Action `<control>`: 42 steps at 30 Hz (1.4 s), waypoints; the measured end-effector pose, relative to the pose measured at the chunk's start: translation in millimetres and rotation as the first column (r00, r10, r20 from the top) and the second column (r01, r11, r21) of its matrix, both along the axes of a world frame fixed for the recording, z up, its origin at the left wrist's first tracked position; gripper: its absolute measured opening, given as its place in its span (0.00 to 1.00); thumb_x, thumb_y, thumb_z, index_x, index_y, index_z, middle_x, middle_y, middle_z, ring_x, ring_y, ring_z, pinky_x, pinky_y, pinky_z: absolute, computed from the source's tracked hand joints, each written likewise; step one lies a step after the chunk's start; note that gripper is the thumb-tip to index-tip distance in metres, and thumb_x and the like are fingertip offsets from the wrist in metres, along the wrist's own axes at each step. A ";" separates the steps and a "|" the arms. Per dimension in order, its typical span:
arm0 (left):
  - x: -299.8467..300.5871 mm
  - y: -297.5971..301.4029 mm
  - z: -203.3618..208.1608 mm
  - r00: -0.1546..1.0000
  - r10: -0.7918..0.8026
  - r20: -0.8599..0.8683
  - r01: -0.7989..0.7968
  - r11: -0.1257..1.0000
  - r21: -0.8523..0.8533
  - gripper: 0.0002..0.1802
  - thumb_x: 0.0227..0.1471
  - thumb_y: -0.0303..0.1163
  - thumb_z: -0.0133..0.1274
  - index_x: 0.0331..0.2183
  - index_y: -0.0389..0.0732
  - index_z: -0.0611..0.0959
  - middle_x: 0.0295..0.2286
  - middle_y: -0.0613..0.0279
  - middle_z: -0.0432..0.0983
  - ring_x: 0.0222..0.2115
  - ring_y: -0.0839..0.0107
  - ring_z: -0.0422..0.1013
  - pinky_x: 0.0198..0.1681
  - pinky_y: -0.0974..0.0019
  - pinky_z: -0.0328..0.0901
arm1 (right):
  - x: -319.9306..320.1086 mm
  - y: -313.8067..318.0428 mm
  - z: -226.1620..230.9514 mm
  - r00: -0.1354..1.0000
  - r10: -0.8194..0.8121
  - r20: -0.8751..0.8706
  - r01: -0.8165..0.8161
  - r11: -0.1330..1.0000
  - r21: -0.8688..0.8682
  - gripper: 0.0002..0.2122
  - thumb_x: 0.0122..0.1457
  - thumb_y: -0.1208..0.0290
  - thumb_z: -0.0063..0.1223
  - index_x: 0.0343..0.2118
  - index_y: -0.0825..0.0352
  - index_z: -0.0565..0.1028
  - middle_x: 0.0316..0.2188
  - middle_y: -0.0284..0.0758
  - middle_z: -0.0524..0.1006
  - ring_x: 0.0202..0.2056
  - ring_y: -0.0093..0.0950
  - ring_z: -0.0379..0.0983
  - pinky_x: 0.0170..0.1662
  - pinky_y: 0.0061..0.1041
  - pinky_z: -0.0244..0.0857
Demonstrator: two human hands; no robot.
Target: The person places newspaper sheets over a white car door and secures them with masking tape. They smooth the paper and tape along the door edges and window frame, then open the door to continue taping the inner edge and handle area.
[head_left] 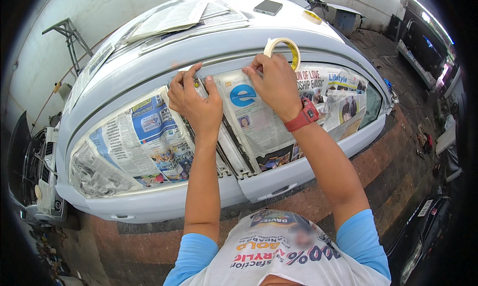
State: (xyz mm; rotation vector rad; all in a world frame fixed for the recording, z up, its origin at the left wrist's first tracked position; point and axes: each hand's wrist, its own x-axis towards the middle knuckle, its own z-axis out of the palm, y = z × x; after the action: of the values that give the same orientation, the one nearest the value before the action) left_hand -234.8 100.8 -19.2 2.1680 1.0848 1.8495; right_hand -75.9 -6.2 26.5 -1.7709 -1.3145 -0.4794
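Spread-fingered left hand (198, 101) and, apart from it, right hand (279, 81) clamped on a round cream masking-tape roll (296, 56), over printed newspaper sheets (154, 136) covering a glossy white car's (269, 183) windows.

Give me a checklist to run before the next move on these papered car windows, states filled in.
1. Tape roll gripped: ok, in the right hand.
2. Left hand near the top of the door pillar: ok.
3. Left-side newspaper in place: ok.
4. Right-side newspaper covers all the glass: not ok, some shows at the right end.
5. Tape roll's free end stuck down: cannot tell.
6. Roof free of loose items: not ok, phone and loose newspapers there.
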 end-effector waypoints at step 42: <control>26.8 11.7 54.8 0.898 0.024 -0.439 0.081 0.972 0.218 0.47 0.47 0.56 0.78 0.66 0.56 0.82 0.69 0.57 0.65 0.74 0.54 0.56 0.78 0.35 0.40 | 44.5 -32.7 -20.3 0.957 0.038 -0.289 -0.003 0.993 0.120 0.14 0.64 0.62 0.70 0.33 0.71 0.87 0.27 0.47 0.83 0.36 0.47 0.79 0.45 0.45 0.71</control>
State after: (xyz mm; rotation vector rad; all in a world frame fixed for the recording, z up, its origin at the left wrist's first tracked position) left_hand -208.0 112.5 35.6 2.8193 0.9228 1.5778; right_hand -31.3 -38.9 6.2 -1.6549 -1.0750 -0.2662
